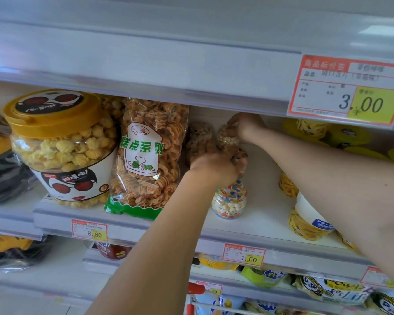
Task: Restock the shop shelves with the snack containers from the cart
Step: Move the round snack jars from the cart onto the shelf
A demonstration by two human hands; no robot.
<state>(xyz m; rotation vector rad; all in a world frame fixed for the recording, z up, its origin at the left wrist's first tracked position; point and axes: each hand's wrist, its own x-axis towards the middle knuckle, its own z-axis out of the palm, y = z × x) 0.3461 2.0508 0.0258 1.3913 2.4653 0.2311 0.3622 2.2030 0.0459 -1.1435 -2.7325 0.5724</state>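
I'm right up vs a white metal shelf unit (pixel 266 201), 3 tiers in view. The top tier's clear plastic price rail (pixel 146 71) fills the upper frame w/ soft glare on it. At its right end, a big red-and-yellow paper price tag (pixel 348 89) reads 3.00. On the mid rail: small 8.80 tag (pixel 89 230) at left, small 1.60 tag (pixel 243 254) further right. Pale back panel (pixel 208 113) behind the mid tier. Light is bright & even.

The head camera looks forward, close to the middle shelf (pixel 266 201), slightly down onto it.
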